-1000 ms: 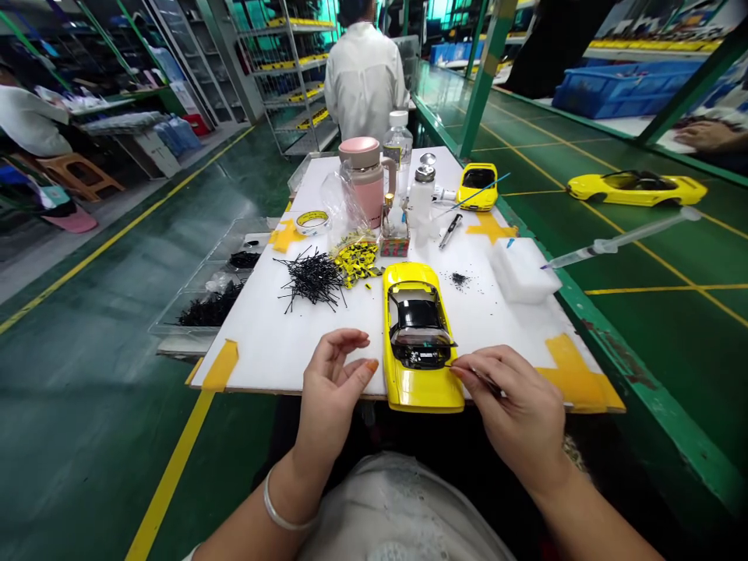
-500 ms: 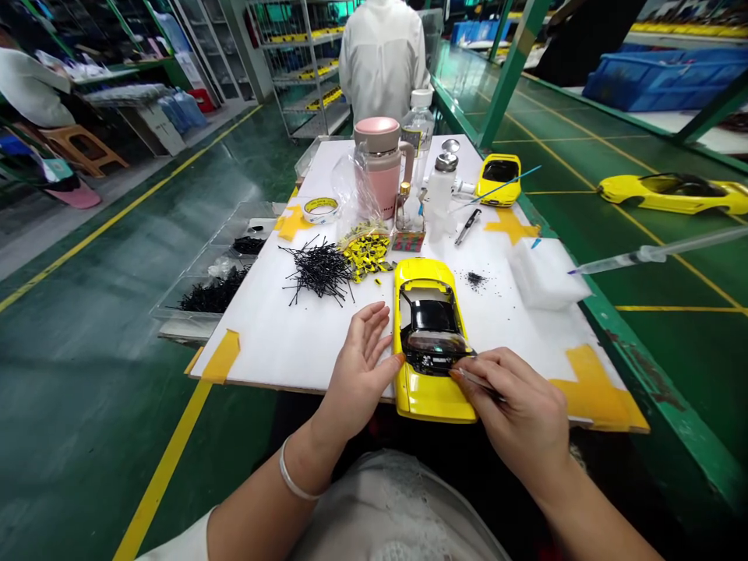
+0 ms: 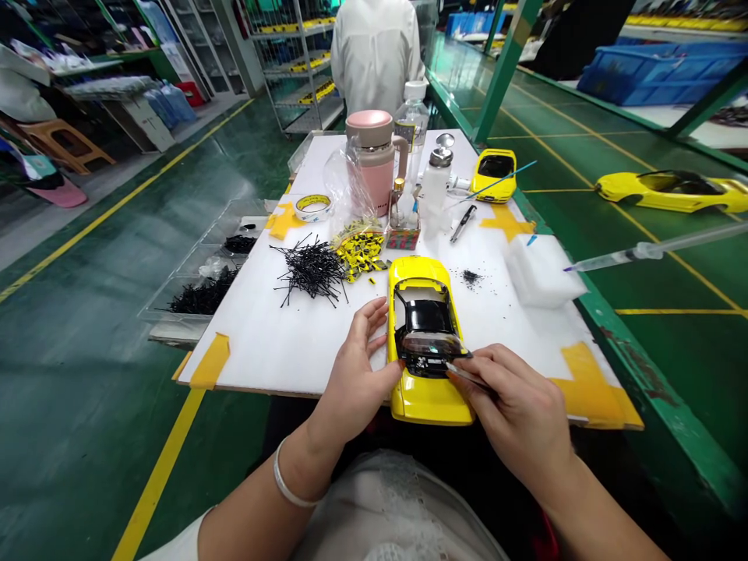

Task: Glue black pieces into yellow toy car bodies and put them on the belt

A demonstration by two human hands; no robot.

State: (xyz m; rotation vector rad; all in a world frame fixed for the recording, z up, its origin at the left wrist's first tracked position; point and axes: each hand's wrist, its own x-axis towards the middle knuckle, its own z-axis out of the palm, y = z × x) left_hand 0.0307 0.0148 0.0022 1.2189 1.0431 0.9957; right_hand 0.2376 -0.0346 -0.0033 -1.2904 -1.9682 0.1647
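Note:
A yellow model car point(image 3: 425, 343) with a black cabin lies lengthwise on the white board point(image 3: 280, 343), its near end over the front edge. My left hand point(image 3: 356, 378) rests against the car's left side, thumb on the body, fingers apart and stretched. My right hand point(image 3: 517, 413) pinches thin tweezers point(image 3: 464, 375) whose tip touches the black rear part of the cabin.
On the board lie a pile of black sticks point(image 3: 309, 270), yellow-black small parts point(image 3: 358, 253), a tape roll point(image 3: 312, 207), a pink jug point(image 3: 374, 160), bottles point(image 3: 435, 187), a second yellow car point(image 3: 494, 173) and a white foam block point(image 3: 543, 269). A person in white point(image 3: 374, 54) stands behind.
My left hand moved right from the board to the car's side. The right hand stayed at the cabin's rear with the tweezers. The view shifted slightly.

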